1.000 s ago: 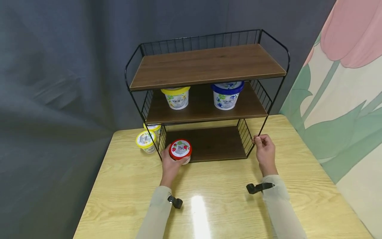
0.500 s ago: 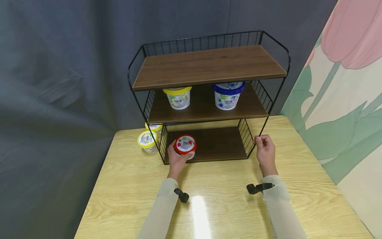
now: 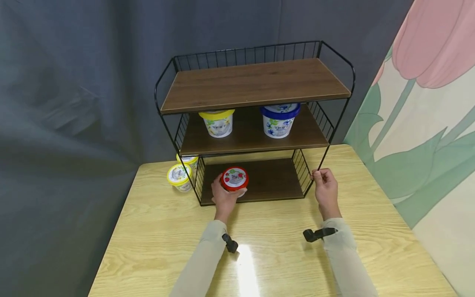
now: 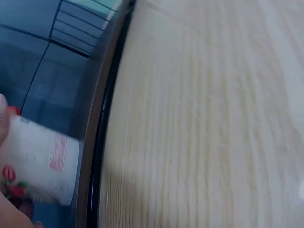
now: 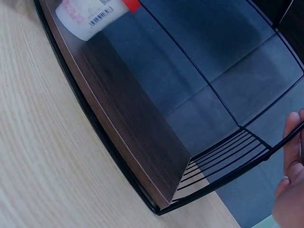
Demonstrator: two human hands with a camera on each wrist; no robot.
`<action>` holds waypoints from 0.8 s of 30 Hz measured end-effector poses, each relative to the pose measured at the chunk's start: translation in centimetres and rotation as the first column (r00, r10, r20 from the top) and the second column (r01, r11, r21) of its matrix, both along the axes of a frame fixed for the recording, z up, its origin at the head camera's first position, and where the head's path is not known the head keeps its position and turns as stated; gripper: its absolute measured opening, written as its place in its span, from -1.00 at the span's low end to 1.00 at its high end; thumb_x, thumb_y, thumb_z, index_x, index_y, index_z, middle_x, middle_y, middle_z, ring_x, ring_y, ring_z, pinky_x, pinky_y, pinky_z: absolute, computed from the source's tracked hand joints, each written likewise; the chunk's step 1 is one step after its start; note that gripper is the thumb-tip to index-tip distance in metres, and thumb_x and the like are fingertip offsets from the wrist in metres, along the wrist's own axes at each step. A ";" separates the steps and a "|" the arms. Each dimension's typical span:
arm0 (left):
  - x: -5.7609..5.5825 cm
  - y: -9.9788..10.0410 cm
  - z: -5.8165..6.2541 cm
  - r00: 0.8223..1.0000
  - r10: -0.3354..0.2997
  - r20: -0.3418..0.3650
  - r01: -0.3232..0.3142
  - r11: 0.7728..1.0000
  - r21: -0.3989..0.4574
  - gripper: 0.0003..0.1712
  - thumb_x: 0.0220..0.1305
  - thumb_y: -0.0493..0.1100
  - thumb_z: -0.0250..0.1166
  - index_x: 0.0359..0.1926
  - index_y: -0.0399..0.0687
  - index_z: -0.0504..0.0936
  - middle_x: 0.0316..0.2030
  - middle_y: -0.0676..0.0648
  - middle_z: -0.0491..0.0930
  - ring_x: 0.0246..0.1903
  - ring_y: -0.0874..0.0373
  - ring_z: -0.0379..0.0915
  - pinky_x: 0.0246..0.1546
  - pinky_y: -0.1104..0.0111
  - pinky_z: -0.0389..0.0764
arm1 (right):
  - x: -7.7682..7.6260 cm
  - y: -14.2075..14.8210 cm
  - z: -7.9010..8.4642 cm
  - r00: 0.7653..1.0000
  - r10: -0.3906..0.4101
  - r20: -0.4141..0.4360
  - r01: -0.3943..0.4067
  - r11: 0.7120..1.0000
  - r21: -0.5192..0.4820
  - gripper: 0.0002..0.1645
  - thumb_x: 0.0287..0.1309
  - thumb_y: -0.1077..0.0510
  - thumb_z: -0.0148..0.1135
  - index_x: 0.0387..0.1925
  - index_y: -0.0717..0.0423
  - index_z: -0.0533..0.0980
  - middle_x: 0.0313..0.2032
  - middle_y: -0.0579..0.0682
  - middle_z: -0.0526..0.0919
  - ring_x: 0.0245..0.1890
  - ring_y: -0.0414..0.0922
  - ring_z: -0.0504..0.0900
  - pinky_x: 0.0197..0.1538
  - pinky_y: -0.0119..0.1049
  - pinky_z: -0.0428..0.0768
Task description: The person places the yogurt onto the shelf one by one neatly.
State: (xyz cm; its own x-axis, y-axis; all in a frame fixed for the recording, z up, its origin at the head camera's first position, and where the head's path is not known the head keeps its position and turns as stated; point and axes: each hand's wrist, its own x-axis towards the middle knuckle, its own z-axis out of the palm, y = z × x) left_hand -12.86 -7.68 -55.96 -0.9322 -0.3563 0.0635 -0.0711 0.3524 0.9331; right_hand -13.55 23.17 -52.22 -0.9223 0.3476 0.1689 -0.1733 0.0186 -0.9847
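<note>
My left hand (image 3: 224, 199) grips a white tub with a red lid (image 3: 235, 178), fingers on its left side and thumb across the front. The tub stands upright over the left part of the rack's bottom shelf (image 3: 272, 181). Its white base sits at the shelf's front edge in the left wrist view; whether all of it rests there I cannot tell. My right hand (image 3: 326, 187) pinches the right front post (image 3: 323, 156) of the black wire rack near its lower end. In the right wrist view those fingers (image 5: 290, 142) lie against the black wire.
The middle shelf (image 3: 241, 142) bears a yellow-lidded tub (image 3: 219, 123) and a blue-lidded tub (image 3: 279, 121). Left of the rack, two more yellow-lidded tubs (image 3: 179, 176) stand on the wooden table (image 3: 148, 235). A dark curtain (image 3: 92, 103) hangs behind.
The red-lidded tub has moved right and back in my left hand, from the shelf's front left corner to over the shelf. My right hand keeps its hold on the post.
</note>
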 end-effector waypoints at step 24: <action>-1.7 -2.5 2.8 0.873 -0.465 0.146 0.467 0.884 0.019 -0.01 0.13 -0.13 0.50 0.51 0.02 0.18 0.34 -0.23 0.38 0.16 -0.11 0.48 -0.05 0.17 0.65 | 0.3 0.2 0.4 0.998 0.014 0.060 -0.017 0.999 0.041 -0.69 0.46 0.10 0.00 -0.22 0.33 0.39 -0.24 -0.35 0.55 -0.25 -0.39 0.58 -0.01 -0.63 0.53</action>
